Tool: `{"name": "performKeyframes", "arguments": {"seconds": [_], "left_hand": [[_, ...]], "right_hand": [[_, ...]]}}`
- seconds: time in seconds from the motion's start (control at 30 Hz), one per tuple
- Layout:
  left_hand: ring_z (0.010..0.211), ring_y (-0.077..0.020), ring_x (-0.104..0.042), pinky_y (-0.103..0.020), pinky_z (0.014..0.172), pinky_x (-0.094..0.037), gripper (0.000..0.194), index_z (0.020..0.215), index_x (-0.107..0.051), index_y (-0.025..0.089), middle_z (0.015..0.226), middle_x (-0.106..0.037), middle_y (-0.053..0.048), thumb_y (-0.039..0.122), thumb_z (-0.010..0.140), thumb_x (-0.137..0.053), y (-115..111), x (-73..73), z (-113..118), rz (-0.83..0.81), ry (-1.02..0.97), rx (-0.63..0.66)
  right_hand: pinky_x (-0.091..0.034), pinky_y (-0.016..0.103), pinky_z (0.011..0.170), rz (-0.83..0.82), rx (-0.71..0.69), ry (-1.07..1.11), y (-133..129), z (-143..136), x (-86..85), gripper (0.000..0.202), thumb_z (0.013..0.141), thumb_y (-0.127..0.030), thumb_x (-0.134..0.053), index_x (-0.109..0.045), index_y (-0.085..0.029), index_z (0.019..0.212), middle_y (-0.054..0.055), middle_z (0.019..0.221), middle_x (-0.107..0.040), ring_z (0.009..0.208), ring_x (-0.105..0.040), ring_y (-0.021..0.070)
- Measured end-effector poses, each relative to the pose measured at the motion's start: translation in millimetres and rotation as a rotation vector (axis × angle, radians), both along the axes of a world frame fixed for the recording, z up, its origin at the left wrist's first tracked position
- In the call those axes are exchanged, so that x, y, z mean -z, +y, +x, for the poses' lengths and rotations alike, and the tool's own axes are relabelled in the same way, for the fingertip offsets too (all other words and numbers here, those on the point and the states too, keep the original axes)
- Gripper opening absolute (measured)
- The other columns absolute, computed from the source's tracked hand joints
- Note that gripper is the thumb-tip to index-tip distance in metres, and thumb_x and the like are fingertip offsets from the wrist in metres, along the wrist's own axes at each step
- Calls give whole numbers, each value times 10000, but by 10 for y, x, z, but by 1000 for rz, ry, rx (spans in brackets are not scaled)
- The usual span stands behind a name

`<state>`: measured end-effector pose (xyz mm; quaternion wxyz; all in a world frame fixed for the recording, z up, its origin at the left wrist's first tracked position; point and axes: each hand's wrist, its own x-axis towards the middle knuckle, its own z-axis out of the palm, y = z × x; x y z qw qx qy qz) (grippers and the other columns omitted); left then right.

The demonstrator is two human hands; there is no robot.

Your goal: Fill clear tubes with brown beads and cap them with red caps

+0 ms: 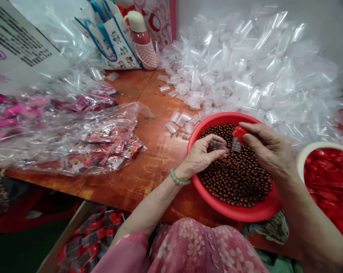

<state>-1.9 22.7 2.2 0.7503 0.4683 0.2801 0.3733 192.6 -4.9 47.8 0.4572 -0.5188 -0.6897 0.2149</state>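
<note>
In my right hand, thumb and fingers pinch the red end of a small red-and-clear plastic case. Its transparent part points down over a heap of shiny brown balls. These balls fill much of a red plastic basin. My left hand, with a green bead bracelet at its wrist, hovers over the basin's left side. Its fingers curl towards the thumb around something greyish that I cannot make out. A gap separates the left fingertips from the case.
Clear plastic sleeves are piled behind the basin. To the right, a white-rimmed tub holds red plastic parts. Bagged red packets lie left on the wooden table. A bottle stands at the back; a box of red-capped cases sits below.
</note>
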Motion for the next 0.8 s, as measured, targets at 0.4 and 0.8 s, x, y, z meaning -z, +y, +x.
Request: {"name": "performKeyframes", "arguments": {"seconds": [0.4,0.8], "left_hand": [[767,-124,-553,-269,755,-468,292,972,-681,178,839,-640,6,273,740,-832,12,5,-1,28,4,2],[753,-126,-521,-280,748,-445,194,925,-645,169,839,-614,4,212,777,-762,47,19,-3,30,23,102]], "right_hand": [[-629,359,845,177,-114,-211,65,-294,35,246,967,-179,-625,-762,-253,1157,76,1053,-791,957,-751,202],[-608,351,863,65,-196,-211,95,-156,56,226,958,-195,-659,-747,-249,1159,66,1056,-791,946,-746,199]]}}
